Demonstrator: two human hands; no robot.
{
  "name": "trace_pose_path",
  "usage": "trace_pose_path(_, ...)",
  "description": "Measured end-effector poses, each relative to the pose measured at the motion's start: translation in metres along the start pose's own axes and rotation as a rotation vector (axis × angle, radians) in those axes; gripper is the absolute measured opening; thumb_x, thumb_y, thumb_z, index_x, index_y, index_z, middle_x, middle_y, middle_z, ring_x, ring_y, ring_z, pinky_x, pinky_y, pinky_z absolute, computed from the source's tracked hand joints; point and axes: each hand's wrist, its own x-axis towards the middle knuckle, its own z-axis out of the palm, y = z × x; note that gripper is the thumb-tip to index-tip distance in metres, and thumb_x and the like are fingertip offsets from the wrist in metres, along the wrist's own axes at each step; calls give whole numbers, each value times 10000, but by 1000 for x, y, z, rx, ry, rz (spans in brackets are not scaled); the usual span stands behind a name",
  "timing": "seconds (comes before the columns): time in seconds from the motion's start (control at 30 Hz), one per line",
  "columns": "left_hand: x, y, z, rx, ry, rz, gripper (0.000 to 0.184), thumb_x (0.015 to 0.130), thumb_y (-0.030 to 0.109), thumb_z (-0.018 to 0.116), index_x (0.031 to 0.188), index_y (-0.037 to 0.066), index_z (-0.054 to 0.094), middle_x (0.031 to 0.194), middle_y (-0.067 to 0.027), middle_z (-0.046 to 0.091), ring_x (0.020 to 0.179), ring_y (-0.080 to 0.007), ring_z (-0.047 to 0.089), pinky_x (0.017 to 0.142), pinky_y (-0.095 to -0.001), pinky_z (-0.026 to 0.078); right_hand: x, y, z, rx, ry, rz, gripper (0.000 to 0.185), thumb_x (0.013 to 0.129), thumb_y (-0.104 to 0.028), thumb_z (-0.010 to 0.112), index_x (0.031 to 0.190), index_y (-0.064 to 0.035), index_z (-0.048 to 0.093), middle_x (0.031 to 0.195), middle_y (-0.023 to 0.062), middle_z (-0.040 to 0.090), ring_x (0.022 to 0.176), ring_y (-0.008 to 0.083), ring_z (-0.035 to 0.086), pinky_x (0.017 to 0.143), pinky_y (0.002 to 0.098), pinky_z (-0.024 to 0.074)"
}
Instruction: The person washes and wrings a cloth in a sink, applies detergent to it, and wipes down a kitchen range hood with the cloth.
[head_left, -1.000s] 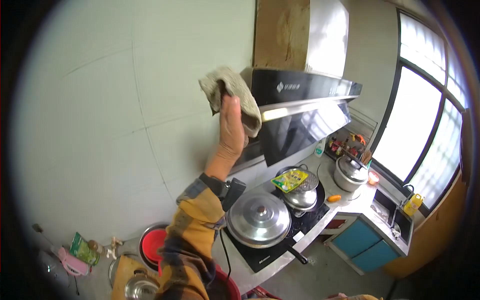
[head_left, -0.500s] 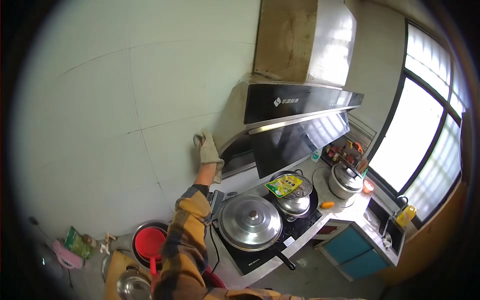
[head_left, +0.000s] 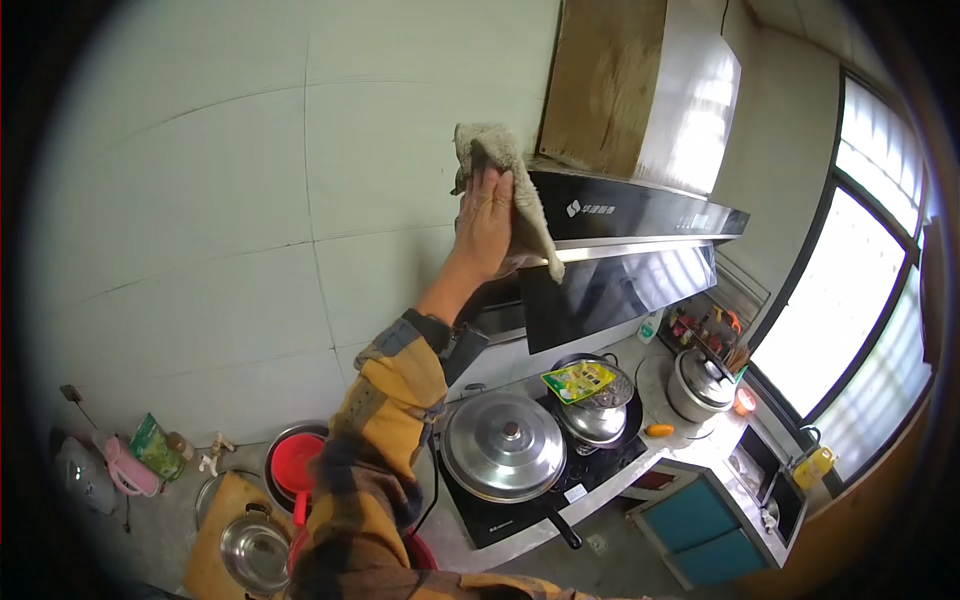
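Note:
My left hand (head_left: 485, 225) is raised to the left end of the range hood (head_left: 640, 208), its fingers closed on a greyish, worn cloth (head_left: 490, 143). The cloth covers the fingertips, and one corner hangs down in front of the hood's edge. Together they lie against the side of the hood, close to the tiled wall (head_left: 400, 150). A dark band (head_left: 430, 330) circles the wrist below a yellow and black checked sleeve. Only a strip of another sleeve shows along the bottom edge; my right hand is out of sight.
Below stands a cooktop (head_left: 490, 525) with a lidded pan (head_left: 503, 450), its handle sticking out. Behind it, a yellow packet (head_left: 578, 381) rests on a steamer tray. A lidded pot (head_left: 700, 385) and a sink (head_left: 780, 470) are at right. A red ladle (head_left: 297, 462) lies left.
My left hand has moved up and right with the cloth, from beside the hood's lower side to its upper left end. The view has shifted slightly.

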Motion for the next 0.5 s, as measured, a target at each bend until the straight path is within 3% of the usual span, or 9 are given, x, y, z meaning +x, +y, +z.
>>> trace_pose_path(0.1,-19,-17,13,-276,59,-128,673,772,123,610,1356,5,296,1405,-214,274,1282,-384,281,1076,-438,223,-3,3,-2,2,5,6,262,788,-223,611,975,-41,636,894,140,658,823,231,632,718,346,489)
trace_pose_path(0.13,-32,-17,14,-513,-7,-261,872,645,204,733,1363,6,279,1410,-216,253,1303,-370,250,1086,-437,202,-4,4,-3,1,9,7,261,787,-222,610,972,-41,637,892,141,658,821,231,632,717,347,489)
trace_pose_path(0.17,-47,-22,16,-615,-45,-399,871,648,206,726,1364,7,270,1409,-210,251,1302,-362,247,1085,-426,199,-5,4,-4,1,10,6,259,787,-222,610,970,-40,638,890,142,658,820,231,632,717,348,489)
trace_pose_path(0.27,-95,-39,24,-549,-107,-746,869,659,211,706,1367,8,245,1407,-191,243,1301,-336,238,1081,-393,192,-3,8,2,0,15,4,254,786,-220,608,962,-39,640,884,145,658,816,232,633,715,351,489)
trace_pose_path(0.33,-112,-47,31,-410,-153,-854,868,665,215,693,1369,8,229,1405,-178,237,1300,-319,232,1079,-370,188,-2,10,6,0,22,4,251,786,-219,607,957,-38,641,880,147,658,813,232,633,714,352,489)
trace_pose_path(0.4,-106,-40,31,-105,-232,-710,866,672,219,679,1370,9,212,1404,-165,232,1299,-302,226,1076,-348,183,-3,10,4,-8,22,-3,248,785,-217,606,952,-38,643,876,149,658,810,233,633,713,354,489)
trace_pose_path(0.47,-74,-18,20,260,-168,-303,865,679,223,666,1372,10,195,1402,-153,226,1299,-284,220,1074,-326,178,-3,11,6,-6,31,-3,245,784,-216,606,947,-37,644,872,152,659,807,234,633,712,356,489)
trace_pose_path(0.5,-48,2,6,308,-63,-134,759,708,222,665,1323,-2,280,1345,-191,292,1254,-323,285,1036,-358,255,-4,11,6,-7,34,-7,244,784,-216,605,945,-37,645,870,153,659,806,234,634,712,357,489)
